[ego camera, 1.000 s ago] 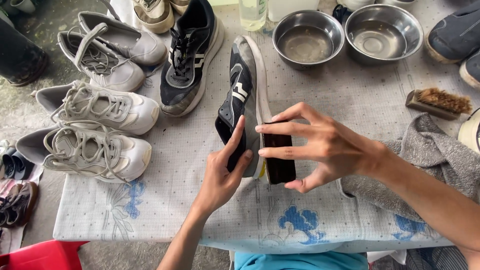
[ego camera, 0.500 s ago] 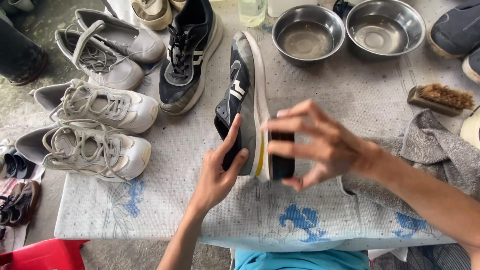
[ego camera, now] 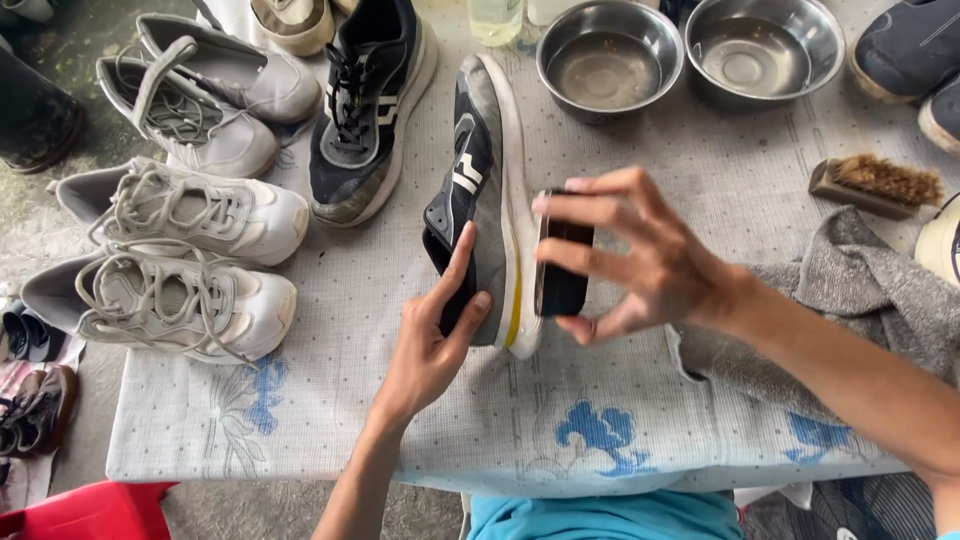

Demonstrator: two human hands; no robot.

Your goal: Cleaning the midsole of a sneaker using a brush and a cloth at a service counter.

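Right grip (ego camera: 640, 255) on brush (ego camera: 562, 270), patterned tablecloth (ego camera: 330, 400), concrete floor (ego camera: 60, 190)

Both forearms reach forward over the table edge. The left hand (ego camera: 432, 345) is cupped, thumb up, fingers clamped. The right hand (ego camera: 640, 255) comes from the right, fingers spread and curled in a grip.

Two steel bowls (ego camera: 610, 60) (ego camera: 765, 45). Four pale laced sneakers (ego camera: 190, 210). Two dark striped sneakers (ego camera: 365, 110) (ego camera: 480, 170). Two brushes (ego camera: 563, 265) (ego camera: 878, 185). One grey cloth (ego camera: 860, 290). Two hands (ego camera: 430, 350) (ego camera: 640, 260).
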